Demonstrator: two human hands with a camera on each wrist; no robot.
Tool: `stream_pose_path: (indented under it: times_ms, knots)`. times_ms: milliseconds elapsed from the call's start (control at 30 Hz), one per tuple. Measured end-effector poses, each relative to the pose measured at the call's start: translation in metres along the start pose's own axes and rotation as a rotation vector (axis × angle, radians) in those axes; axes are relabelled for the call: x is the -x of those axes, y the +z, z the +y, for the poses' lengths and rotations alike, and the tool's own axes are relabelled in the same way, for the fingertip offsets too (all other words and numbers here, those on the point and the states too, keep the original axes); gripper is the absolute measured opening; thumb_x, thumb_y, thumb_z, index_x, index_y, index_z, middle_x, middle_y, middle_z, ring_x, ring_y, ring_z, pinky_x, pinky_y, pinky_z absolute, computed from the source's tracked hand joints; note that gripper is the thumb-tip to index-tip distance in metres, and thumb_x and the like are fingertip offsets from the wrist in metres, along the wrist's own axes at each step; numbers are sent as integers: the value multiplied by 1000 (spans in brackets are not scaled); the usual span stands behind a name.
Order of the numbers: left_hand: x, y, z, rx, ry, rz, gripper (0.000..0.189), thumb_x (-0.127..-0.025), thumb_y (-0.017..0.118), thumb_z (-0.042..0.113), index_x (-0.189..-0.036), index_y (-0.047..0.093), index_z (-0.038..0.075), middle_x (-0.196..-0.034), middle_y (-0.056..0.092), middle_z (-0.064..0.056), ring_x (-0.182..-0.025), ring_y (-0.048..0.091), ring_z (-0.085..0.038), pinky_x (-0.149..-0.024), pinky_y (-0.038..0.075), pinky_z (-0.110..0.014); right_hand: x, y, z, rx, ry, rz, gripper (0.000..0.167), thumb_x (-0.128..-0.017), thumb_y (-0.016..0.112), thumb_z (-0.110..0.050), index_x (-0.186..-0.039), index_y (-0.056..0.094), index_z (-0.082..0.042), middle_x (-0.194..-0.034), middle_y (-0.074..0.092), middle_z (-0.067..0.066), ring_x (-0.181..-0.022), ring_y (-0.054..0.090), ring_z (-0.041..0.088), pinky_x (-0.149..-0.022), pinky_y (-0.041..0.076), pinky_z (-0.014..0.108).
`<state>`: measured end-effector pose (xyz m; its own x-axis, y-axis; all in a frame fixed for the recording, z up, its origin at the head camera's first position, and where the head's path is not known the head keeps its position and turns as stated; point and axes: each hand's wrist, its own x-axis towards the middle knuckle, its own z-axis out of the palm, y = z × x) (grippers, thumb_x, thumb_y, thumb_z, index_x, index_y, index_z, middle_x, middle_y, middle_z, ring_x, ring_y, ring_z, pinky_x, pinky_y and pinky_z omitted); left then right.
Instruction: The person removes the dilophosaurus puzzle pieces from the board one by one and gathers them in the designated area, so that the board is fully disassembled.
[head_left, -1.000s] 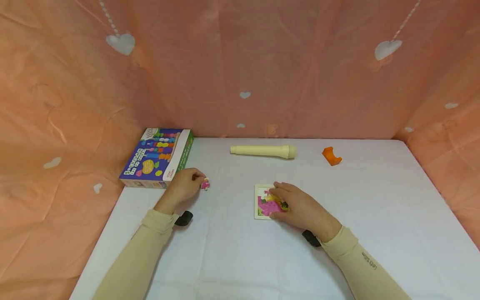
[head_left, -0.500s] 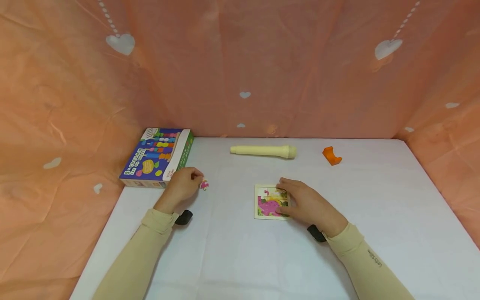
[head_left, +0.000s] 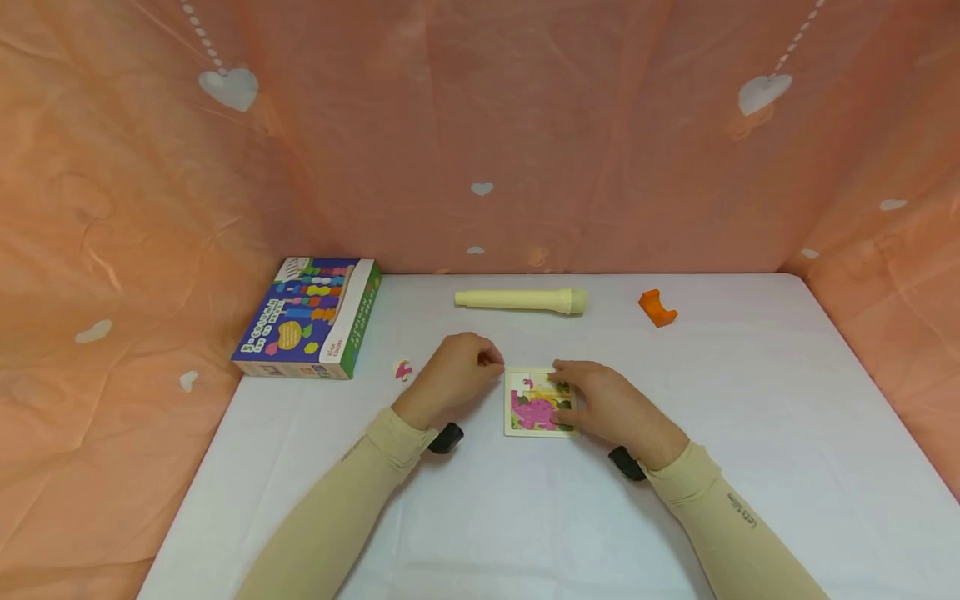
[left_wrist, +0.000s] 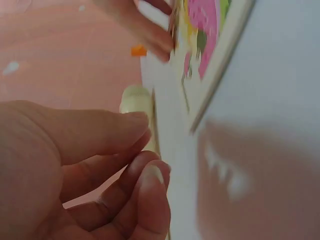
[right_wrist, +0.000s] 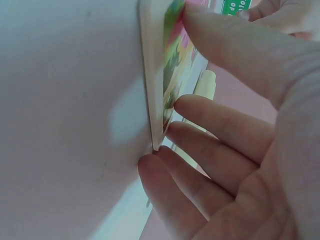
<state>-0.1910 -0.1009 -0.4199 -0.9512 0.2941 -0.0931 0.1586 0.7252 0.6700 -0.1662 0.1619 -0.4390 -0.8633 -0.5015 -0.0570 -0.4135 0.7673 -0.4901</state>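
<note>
Resting on the right side of a framed jigsaw puzzle [head_left: 531,408], the right hand [head_left: 618,410] has its thumb and fingers spread apart. Left hand [head_left: 453,375] is curled right by the puzzle's left corner, can't tell if it's pinching anything. Loose puzzle piece [head_left: 402,369] lies near the game box [head_left: 307,317], fwiw.

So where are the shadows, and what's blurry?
Left wrist view: a big soft shadow on the table, lower right, and the orange piece looks blurry; right wrist view: bluish tint, a bright patch on the table; head view: fairly even light, faint shadows.
</note>
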Motion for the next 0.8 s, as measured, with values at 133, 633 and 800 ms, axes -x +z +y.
stream_pose_path:
  times_ms: [133,633,800]
  knots:
    - [-11,13,8,-40,36,-59,8,-99,76,17,-95,83,14,-93,75,1,-89,63,-16,-83,54,-34,-2,0,0,-2,13,-6,58,-91,89,-28,-138,71,-1,-155,61,19,-146,56,42,-121,45,57]
    - [-18,33,15,-39,17,-108,11,-97,81,22,-94,82,12,-89,75,3,-85,64,-14,-79,54,-31,-1,0,-3,3,41,-17,56,-91,89,-27,-139,71,-1,-156,61,19,-146,56,42,-120,46,57]
    - [-19,34,16,-41,21,-102,12,-96,81,22,-95,81,10,-89,74,2,-83,63,-13,-77,53,-30,-1,-1,-1,12,37,5,57,-90,90,-27,-137,72,-1,-154,63,19,-144,58,42,-119,47,57]
